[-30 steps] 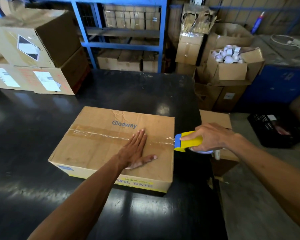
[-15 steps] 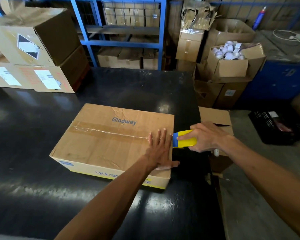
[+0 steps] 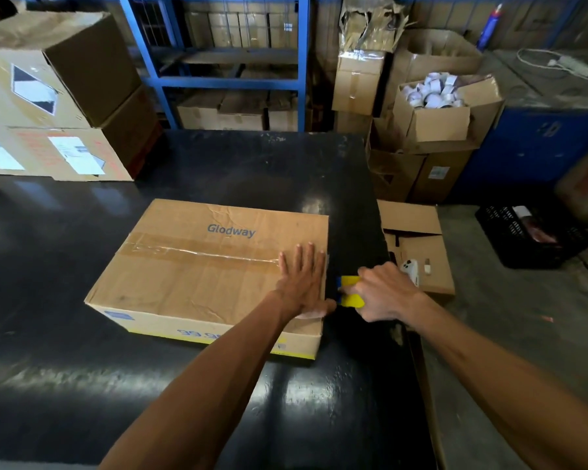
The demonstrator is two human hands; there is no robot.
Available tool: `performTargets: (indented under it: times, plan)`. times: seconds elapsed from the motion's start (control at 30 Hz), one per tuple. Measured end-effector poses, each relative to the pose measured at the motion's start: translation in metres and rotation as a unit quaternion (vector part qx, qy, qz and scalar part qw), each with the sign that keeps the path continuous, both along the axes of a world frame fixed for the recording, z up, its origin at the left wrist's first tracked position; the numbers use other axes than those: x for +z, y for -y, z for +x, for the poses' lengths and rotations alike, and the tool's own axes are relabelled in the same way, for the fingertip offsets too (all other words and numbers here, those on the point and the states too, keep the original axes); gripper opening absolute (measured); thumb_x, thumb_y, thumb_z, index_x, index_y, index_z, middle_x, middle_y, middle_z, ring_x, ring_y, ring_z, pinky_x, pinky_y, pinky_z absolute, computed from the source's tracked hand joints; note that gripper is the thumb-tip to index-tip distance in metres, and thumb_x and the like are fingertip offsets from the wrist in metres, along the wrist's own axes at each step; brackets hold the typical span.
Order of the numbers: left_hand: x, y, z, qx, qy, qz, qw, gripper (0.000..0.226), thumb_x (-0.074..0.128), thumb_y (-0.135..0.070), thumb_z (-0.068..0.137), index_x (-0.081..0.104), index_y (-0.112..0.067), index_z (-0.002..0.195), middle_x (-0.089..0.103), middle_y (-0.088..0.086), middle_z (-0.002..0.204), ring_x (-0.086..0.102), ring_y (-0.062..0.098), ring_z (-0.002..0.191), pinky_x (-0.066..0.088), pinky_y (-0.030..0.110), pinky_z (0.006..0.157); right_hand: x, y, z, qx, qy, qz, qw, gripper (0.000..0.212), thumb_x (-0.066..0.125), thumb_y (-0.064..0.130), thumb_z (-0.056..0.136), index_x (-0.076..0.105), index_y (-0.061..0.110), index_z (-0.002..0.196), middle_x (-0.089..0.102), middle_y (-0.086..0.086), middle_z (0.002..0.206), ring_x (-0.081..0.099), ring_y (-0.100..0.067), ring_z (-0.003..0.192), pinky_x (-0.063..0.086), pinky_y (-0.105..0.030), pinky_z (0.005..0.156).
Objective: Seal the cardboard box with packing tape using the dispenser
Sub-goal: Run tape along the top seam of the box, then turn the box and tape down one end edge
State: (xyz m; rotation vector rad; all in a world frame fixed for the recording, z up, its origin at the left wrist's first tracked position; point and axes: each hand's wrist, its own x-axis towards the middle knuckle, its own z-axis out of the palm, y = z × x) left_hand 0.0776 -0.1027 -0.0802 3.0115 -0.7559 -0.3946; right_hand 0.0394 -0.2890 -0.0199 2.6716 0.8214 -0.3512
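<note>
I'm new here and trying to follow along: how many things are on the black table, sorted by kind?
Cardboard boxes: 3, the Glodway box plus a stack of two, upper and lower
Tape dispensers: 1, the yellow dispenser at the box's end
Total: 4

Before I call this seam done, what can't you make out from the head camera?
- Tape end on the box right side: hidden by the left hand.
- Roll and blade of the dispenser: covered by the right hand.
- Box's far and right sides: facing away.
</note>
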Motion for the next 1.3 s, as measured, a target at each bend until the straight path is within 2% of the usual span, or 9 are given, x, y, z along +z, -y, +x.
performTargets:
  times: [0.13, 0.3, 0.47, 0.67, 0.83, 0.9, 1.0, 1.17, 1.3]
  plan:
    - [0.011, 0.026, 0.007, 0.153, 0.047, -0.116, 0.98, 0.063, 0.037, -0.05, 0.098, 0.029, -0.009, 0.145, 0.029, 0.014, 0.15, 0.025, 0.035, 0.139, 0.016, 0.067, 0.112, 0.005, 0.007, 0.011, -0.048, 0.037, 0.022, 0.998, 0.054, 0.054, 0.048, 0.082, 0.05, 0.044, 0.136, 0.056, -0.006, 0.094, 0.056, -0.025, 0.078, 0.034, -0.034, 0.063]
    - [0.001, 0.04, 0.007, 0.21, 0.021, -0.116, 0.971, 0.06, 0.028, -0.04, 0.103, 0.013, -0.016, 0.157, 0.0, 0.018, 0.165, -0.006, 0.036, 0.151, -0.006, 0.062, 0.117, 0.013, 0.02, 0.011, -0.144, 0.072, 0.062, 0.985, 0.054, 0.054, 0.054, 0.081, 0.049, 0.051, 0.134, 0.062, -0.004, 0.103, 0.061, -0.026, 0.091, 0.036, -0.032, 0.064]
    - [0.0, 0.02, 0.011, 0.145, -0.006, -0.104, 0.984, 0.062, 0.029, -0.038, 0.103, 0.01, -0.016, 0.157, -0.002, 0.012, 0.166, -0.007, 0.034, 0.152, -0.004, 0.062, 0.118, 0.018, 0.019, 0.002, -0.246, 0.082, 0.175, 0.95, 0.051, 0.059, 0.056, 0.083, 0.052, 0.046, 0.133, 0.064, 0.0, 0.1, 0.06, -0.022, 0.091, 0.037, -0.03, 0.068]
    - [0.001, -0.036, -0.014, -0.022, -0.007, -0.058, 0.998, 0.062, 0.033, -0.038, 0.104, 0.01, -0.02, 0.158, 0.001, 0.01, 0.166, 0.0, 0.033, 0.152, 0.004, 0.062, 0.117, 0.041, -0.01, -0.004, -0.353, 0.079, 0.419, 0.833, 0.043, 0.073, 0.047, 0.075, 0.066, 0.046, 0.118, 0.067, 0.008, 0.085, 0.062, -0.015, 0.082, 0.051, -0.037, 0.071]
    - [0.011, -0.1, -0.035, -0.184, -0.026, 0.005, 0.983, 0.061, 0.036, -0.034, 0.104, 0.011, -0.02, 0.158, 0.002, 0.008, 0.166, 0.004, 0.034, 0.151, 0.013, 0.062, 0.117, 0.06, -0.069, -0.015, -0.379, 0.057, 0.563, 0.732, 0.046, 0.077, 0.051, 0.064, 0.068, 0.054, 0.109, 0.071, 0.015, 0.104, 0.062, -0.009, 0.097, 0.052, -0.029, 0.082]
    - [0.014, -0.123, -0.045, -0.23, -0.026, 0.021, 0.973, 0.06, 0.034, -0.035, 0.105, 0.011, -0.02, 0.158, 0.002, 0.007, 0.167, 0.005, 0.033, 0.152, 0.016, 0.062, 0.116, 0.061, -0.093, -0.021, -0.372, 0.039, 0.58, 0.724, 0.046, 0.077, 0.051, 0.063, 0.067, 0.055, 0.108, 0.071, 0.019, 0.106, 0.063, -0.006, 0.1, 0.052, -0.03, 0.088]
    - [0.012, -0.155, -0.058, -0.274, -0.052, 0.027, 0.96, 0.061, 0.037, -0.03, 0.105, 0.01, -0.022, 0.158, -0.001, 0.003, 0.167, 0.0, 0.03, 0.152, 0.008, 0.058, 0.12, 0.059, -0.125, -0.035, -0.365, 0.024, 0.585, 0.724, 0.046, 0.077, 0.051, 0.062, 0.066, 0.059, 0.106, 0.072, 0.022, 0.103, 0.064, -0.003, 0.099, 0.053, -0.034, 0.09]
    - [0.018, -0.198, -0.068, -0.306, -0.102, 0.001, 0.947, 0.068, 0.047, -0.008, 0.1, 0.015, -0.025, 0.158, 0.001, -0.004, 0.166, -0.006, 0.026, 0.152, 0.001, 0.05, 0.122, 0.054, -0.165, -0.064, -0.37, 0.0, 0.608, 0.702, 0.045, 0.077, 0.046, 0.065, 0.067, 0.055, 0.107, 0.071, 0.02, 0.106, 0.061, -0.002, 0.102, 0.047, -0.021, 0.088]
    - [0.014, -0.213, -0.079, -0.3, -0.06, -0.027, 0.952, 0.076, 0.05, 0.0, 0.095, 0.017, -0.027, 0.158, 0.001, -0.007, 0.166, -0.009, 0.023, 0.152, 0.006, 0.053, 0.121, 0.044, -0.187, -0.08, -0.378, -0.021, 0.625, 0.682, 0.049, 0.079, 0.047, 0.062, 0.069, 0.051, 0.11, 0.068, 0.02, 0.115, 0.057, -0.003, 0.111, 0.047, -0.027, 0.096]
